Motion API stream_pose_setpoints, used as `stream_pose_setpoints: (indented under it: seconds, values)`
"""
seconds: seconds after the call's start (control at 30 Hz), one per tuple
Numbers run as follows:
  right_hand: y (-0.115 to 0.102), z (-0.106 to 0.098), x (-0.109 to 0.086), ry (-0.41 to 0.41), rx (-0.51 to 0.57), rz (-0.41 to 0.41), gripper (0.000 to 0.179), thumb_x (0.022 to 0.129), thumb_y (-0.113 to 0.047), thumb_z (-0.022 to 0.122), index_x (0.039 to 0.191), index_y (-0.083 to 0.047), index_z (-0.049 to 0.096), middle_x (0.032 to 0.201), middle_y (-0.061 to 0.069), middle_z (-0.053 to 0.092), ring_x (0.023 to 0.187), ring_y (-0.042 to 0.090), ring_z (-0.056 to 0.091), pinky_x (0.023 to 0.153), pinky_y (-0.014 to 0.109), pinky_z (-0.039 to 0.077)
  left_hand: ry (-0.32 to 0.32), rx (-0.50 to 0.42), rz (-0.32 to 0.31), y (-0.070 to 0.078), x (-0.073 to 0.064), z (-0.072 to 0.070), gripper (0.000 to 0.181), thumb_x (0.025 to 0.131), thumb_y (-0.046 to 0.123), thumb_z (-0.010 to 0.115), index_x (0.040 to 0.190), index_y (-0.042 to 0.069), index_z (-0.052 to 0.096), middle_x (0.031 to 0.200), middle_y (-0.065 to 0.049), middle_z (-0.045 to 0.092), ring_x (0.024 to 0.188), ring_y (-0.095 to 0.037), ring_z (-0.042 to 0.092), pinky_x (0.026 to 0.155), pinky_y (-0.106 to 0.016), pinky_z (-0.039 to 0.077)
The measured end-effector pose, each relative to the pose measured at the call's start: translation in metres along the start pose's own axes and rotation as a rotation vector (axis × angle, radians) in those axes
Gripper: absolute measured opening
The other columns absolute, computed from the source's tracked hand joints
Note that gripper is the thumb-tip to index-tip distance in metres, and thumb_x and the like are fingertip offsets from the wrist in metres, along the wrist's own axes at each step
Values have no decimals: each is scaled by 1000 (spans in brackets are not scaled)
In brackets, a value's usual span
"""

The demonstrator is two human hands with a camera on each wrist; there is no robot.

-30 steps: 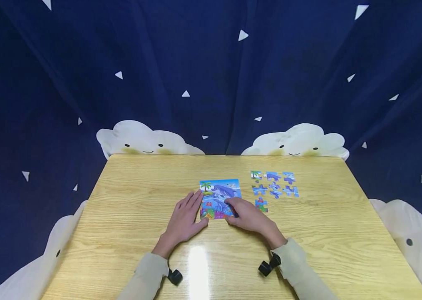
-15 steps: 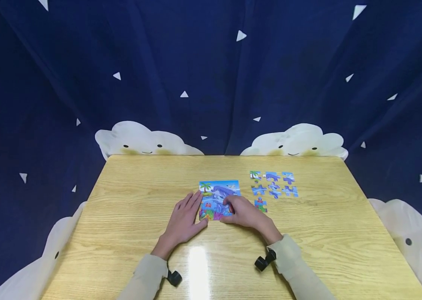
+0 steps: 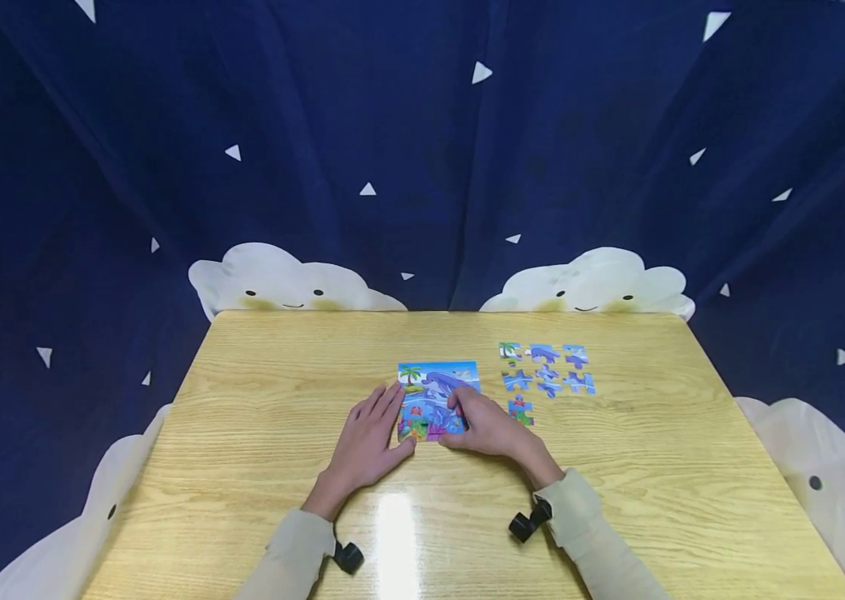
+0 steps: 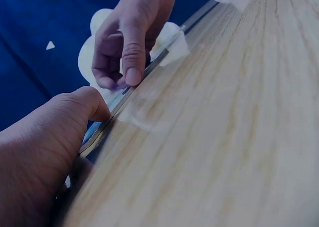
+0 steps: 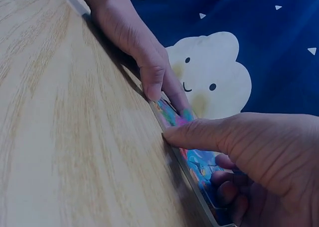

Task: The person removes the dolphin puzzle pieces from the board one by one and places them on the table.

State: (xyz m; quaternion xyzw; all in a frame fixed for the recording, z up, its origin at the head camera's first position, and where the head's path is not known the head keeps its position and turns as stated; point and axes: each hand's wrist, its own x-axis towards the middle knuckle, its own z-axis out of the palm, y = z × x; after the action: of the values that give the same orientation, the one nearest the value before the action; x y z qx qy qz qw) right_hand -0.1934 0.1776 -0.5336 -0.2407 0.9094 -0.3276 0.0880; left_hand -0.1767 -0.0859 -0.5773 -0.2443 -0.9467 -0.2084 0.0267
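A flat dolphin puzzle board [image 3: 423, 402] with a palm tree, crab and coral picture lies mid-table in the head view. My left hand [image 3: 364, 440] rests along its left side, fingers straight, thumb at the lower left corner. Over the lower right part, my right hand [image 3: 496, 429] pinches a pink-purple puzzle piece [image 3: 435, 430] between thumb and curled fingers, at the board's near edge. The right wrist view shows the right thumb [image 5: 199, 134] on that edge and the picture's coral [image 5: 185, 118] beyond it. The right hand hides the board's lower right corner.
Several loose puzzle pieces [image 3: 547, 373] lie in loose rows right of the board, close to my right hand. The wooden table [image 3: 280, 350] ends at a dark blue curtain [image 3: 422, 150] with white clouds. Black wrist cameras [image 3: 530, 521] hang below both sleeves.
My right hand has shifted slightly left along the board's near edge, and the pink-purple piece there now shows a visible outline. The left hand stays in place.
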Motion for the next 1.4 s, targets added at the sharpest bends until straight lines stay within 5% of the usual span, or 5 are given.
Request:
stream_pose_setpoints:
  seconds: [0.23, 0.47, 0.67, 1.03, 1.4]
  values:
    - [0, 0, -1, 25, 53, -13, 46, 81, -29, 91, 107, -10, 58, 95, 2, 58, 79, 13, 50, 72, 28, 45, -14, 1, -8, 0, 0, -1, 86, 99, 60, 50, 167, 12, 26, 174, -2, 23, 160, -30, 19, 122, -56, 26]
    - [-1, 1, 1, 16, 63, -26, 50, 82, -23, 89, 121, -3, 66, 89, 1, 62, 72, 10, 50, 69, 27, 45, -2, -19, -7, 3, 0, -3, 85, 99, 58, 51, 166, 11, 28, 173, -2, 24, 159, -30, 20, 121, -57, 26]
    - [-2, 2, 1, 10, 18, -46, 36, 82, -23, 87, 110, -9, 69, 91, 1, 59, 78, 12, 50, 74, 29, 45, -20, -9, -17, 2, 0, -3, 85, 99, 59, 51, 167, 12, 26, 174, -1, 22, 160, -29, 18, 122, -55, 25]
    - [1, -2, -3, -16, -21, -75, 43, 80, -25, 84, 116, -10, 67, 102, 2, 57, 91, 14, 50, 82, 32, 46, -26, -6, -17, 1, 1, -2, 85, 99, 59, 50, 167, 14, 25, 174, 0, 21, 160, -29, 18, 122, -55, 25]
    - [3, -4, -2, 4, -27, -93, 35, 76, -25, 86, 102, -10, 67, 93, 2, 56, 83, 13, 48, 74, 28, 44, -10, -14, -14, 2, 0, -3, 84, 99, 59, 50, 166, 13, 27, 173, -2, 23, 160, -29, 19, 121, -56, 26]
